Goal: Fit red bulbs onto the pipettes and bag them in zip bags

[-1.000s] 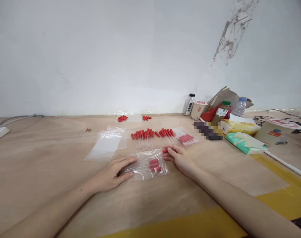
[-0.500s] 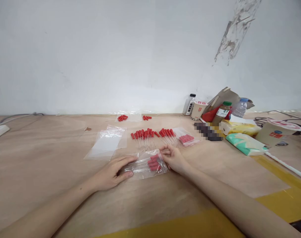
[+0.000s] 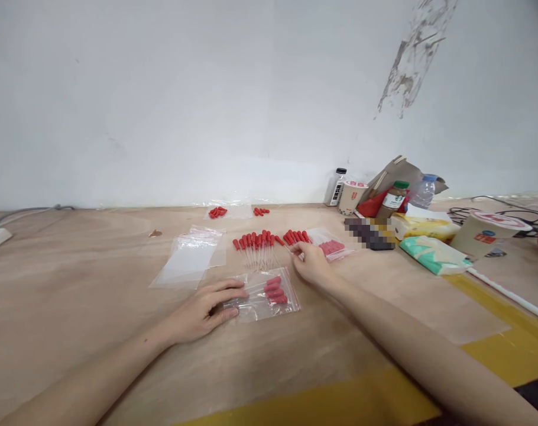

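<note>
On the table lies a clear zip bag (image 3: 255, 307) with several red-bulbed droppers (image 3: 275, 291) inside, their bulbs toward its right-hand mouth. My left hand (image 3: 209, 310) holds the bag's left end, fingers on the far side and thumb on the near side. Just beyond the bag's mouth, my right hand (image 3: 312, 263) has its fingers curled in a pinch at the thin tube of a loose dropper (image 3: 279, 240); the fingertips are partly hidden. Left of that lies a fan of droppers (image 3: 255, 241), with a second group (image 3: 298, 236) behind my right hand.
Flat clear bags (image 3: 187, 258) lie to the left. A filled bag (image 3: 331, 247) lies right of the droppers. Red bulbs (image 3: 217, 212) sit near the wall. Tissue packs (image 3: 433, 254), paper cups (image 3: 486, 234), bottles (image 3: 392, 201) and a dark, blurred object (image 3: 369, 234) stand or lie at right.
My right hand has let go of the bag's mouth and moved up and right to the loose dropper. My left hand stays on the bag. The view has shifted slightly.
</note>
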`<state>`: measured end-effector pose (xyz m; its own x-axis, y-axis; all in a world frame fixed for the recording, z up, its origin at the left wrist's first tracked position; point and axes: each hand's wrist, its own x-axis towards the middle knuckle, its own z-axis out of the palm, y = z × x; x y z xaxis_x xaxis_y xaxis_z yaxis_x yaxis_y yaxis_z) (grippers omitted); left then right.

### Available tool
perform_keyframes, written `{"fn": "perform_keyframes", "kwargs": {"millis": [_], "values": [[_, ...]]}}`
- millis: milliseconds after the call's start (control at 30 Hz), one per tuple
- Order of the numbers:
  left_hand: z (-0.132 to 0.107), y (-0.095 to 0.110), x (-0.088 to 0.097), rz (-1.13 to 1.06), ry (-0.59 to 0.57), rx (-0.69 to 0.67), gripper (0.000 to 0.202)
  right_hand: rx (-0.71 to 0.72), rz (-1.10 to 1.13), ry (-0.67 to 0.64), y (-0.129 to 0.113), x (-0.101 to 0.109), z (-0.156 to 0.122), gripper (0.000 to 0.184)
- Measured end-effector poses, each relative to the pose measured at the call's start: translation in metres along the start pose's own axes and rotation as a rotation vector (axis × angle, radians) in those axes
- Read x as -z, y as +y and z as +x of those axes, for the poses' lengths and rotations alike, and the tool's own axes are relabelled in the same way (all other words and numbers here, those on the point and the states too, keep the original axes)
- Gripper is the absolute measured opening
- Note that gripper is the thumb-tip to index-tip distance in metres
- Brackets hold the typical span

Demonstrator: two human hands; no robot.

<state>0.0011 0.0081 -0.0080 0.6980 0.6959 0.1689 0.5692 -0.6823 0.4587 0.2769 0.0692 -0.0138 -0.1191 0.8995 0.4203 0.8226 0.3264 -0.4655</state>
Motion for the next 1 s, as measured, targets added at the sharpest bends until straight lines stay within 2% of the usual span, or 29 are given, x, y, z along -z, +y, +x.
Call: {"fn": "perform_keyframes", "kwargs": {"millis": [167, 333, 433, 533, 600, 700, 833, 1000], "values": [[0.0, 0.0, 0.0, 0.005, 0.0, 0.002, 0.033, -0.105, -0.294, -0.151, -0.018, -0.009, 0.028, 0.019], [-0.001, -0.001, -0.001, 0.025, 0.002, -0.024, 0.036, -0.163, -0.345, -0.195, -0.038, -0.019, 0.036, 0.026], [-0.001, -0.001, -0.001, 0.022, 0.002, -0.026, 0.035, -0.15, -0.359, -0.21, -0.042, -0.015, 0.031, 0.03], [-0.001, 0.0, -0.001, 0.036, -0.016, -0.012, 0.036, -0.138, -0.321, -0.167, -0.035, -0.001, 0.023, 0.034], [-0.001, 0.0, 0.0, 0.054, -0.033, -0.006, 0.038, -0.119, -0.183, -0.1, -0.025, 0.01, 0.017, 0.044], [-0.002, 0.0, 0.0, 0.07, -0.044, -0.005, 0.04, -0.117, 0.246, 0.004, -0.006, 0.02, 0.007, 0.055], [-0.002, -0.001, -0.001, 0.072, -0.038, -0.017, 0.041, -0.255, 0.791, 0.106, 0.005, 0.019, -0.01, 0.059], [-0.001, -0.001, -0.001, 0.07, -0.026, -0.024, 0.041, -0.413, 1.077, 0.148, -0.003, 0.008, -0.026, 0.072]]}}
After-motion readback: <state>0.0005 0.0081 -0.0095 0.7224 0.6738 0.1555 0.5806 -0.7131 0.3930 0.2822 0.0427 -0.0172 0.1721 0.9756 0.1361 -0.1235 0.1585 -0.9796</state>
